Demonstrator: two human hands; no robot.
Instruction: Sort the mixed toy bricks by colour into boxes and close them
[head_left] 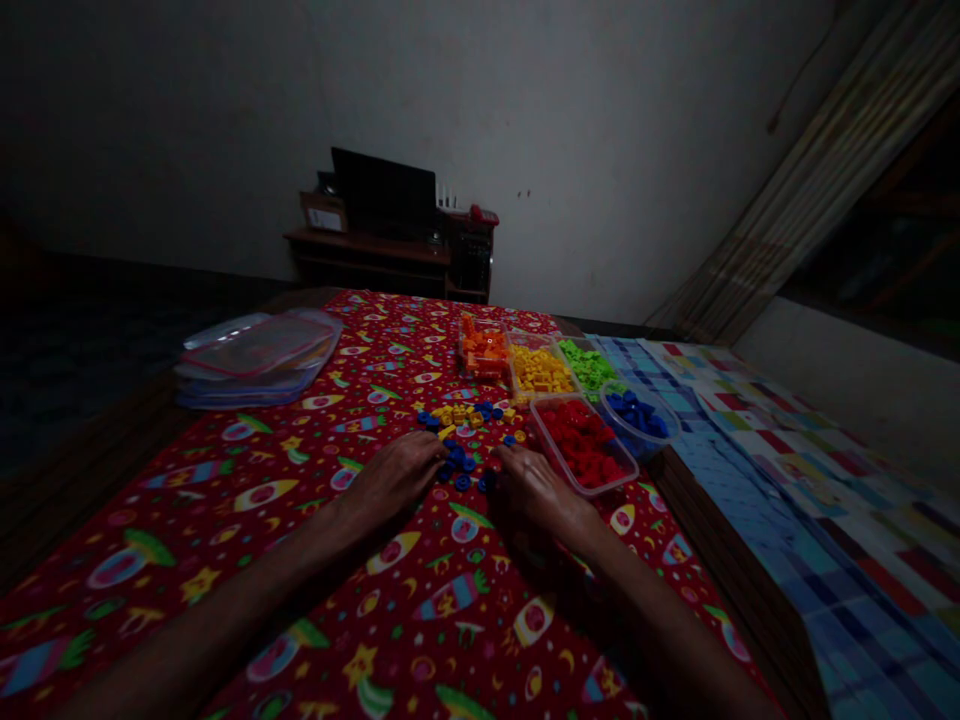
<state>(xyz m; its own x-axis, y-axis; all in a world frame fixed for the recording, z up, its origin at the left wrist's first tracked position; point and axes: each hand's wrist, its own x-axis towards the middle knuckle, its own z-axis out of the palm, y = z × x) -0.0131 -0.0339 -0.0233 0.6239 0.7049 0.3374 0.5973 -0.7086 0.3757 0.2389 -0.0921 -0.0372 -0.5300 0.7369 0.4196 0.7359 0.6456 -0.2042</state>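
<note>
Here, on a red patterned cloth point(315, 560), a scatter of loose blue and yellow pieces point(465, 440) serves as the landmark. Far left of the scatter and a little beyond it lies a flat stack of clear lids point(255, 355).

Just left of the scatter, the left hand point(394, 478) rests palm down. Its fingers point(435, 452) are stretched out close together, and the tips touch the nearest pieces.

The scatter's long axis runs away from the person, from the gap between the two hands towards the tubs. It is narrow and mostly blue at the near end, wider and mixed with yellow at the far end. The single pieces are too small and dim to tell which way each points.

Just right of the scatter, the right hand point(536, 488) also lies palm down, its fingertips point(496, 468) at the blue pieces. In the gloom I cannot tell whether they pinch one.

Beyond the scatter stand an orange tub point(480, 374), a yellow tub point(544, 395) and a green tub point(600, 388). Right of it are a red tub point(553, 450), then a blue tub point(671, 432), and a chequered cloth point(787, 480) further right.
</note>
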